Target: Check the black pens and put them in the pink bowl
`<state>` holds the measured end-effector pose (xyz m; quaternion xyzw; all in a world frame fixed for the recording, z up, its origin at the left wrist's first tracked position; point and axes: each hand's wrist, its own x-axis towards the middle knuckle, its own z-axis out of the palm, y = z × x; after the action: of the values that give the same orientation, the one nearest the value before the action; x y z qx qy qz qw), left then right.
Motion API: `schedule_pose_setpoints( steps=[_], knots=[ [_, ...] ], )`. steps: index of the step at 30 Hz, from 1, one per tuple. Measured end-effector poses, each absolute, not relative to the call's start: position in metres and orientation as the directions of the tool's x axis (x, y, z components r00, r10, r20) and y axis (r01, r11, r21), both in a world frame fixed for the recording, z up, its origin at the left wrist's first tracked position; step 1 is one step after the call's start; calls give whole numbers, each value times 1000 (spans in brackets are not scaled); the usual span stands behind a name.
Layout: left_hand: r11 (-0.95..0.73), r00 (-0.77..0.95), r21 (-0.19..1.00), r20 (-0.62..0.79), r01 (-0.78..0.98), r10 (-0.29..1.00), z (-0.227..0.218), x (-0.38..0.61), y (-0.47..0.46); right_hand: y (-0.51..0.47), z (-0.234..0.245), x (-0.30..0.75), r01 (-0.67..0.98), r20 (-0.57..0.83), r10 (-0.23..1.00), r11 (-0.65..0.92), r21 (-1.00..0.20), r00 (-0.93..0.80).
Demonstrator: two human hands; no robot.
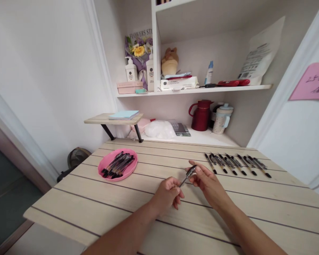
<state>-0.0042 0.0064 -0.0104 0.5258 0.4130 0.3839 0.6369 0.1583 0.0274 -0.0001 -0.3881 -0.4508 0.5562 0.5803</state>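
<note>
A slim pen point(186, 177) with a dark clip end and a clear-grey barrel is held slantwise above the middle of the table. My left hand point(167, 195) is closed on its lower end. The thumb and fingers of my right hand point(206, 181) pinch the upper, dark end. The fingers partly cover both ends. To the right, several pens point(239, 165) lie side by side in a slanted row. At the left, a pink plate point(102, 160) holds a loose pile of several more black pens point(118, 164).
The wood-slat table point(154, 163) carries a small raised stand point(95, 119) with blue paper point(123, 114) at the back left. Behind it are a plastic bag point(161, 129), a red jug point(201, 115) and a pale cup point(222, 119). Bottles and packets fill the shelf point(218, 89) above.
</note>
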Motion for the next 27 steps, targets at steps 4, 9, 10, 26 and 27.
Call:
schedule_pose_setpoints(
  steps=[4, 9, 10, 26, 27],
  knots=[
    [155, 409, 987, -128, -33, 903, -9, -3, 2, 27, 0, 160, -321, 113, 992, 87, -943, -62],
    [110, 361, 994, -98, -13, 927, -15, -1, 3, 30, -5, 156, -329, 113, 993, 96, -940, -32],
    [80, 342, 997, -74, -3, 937, -18, 0, 4, 30, -5, 155, -333, 112, 994, 99, -938, -19],
    [-263, 198, 871, 195, 415, 960, -3, -27, 25, 29, -6, 162, -301, 64, 998, 61, -952, -2],
    [-303, 140, 797, 270, 523, 953, 7, -39, 29, 28, -5, 163, -277, 63, 998, 60, -959, -3]
  ],
)
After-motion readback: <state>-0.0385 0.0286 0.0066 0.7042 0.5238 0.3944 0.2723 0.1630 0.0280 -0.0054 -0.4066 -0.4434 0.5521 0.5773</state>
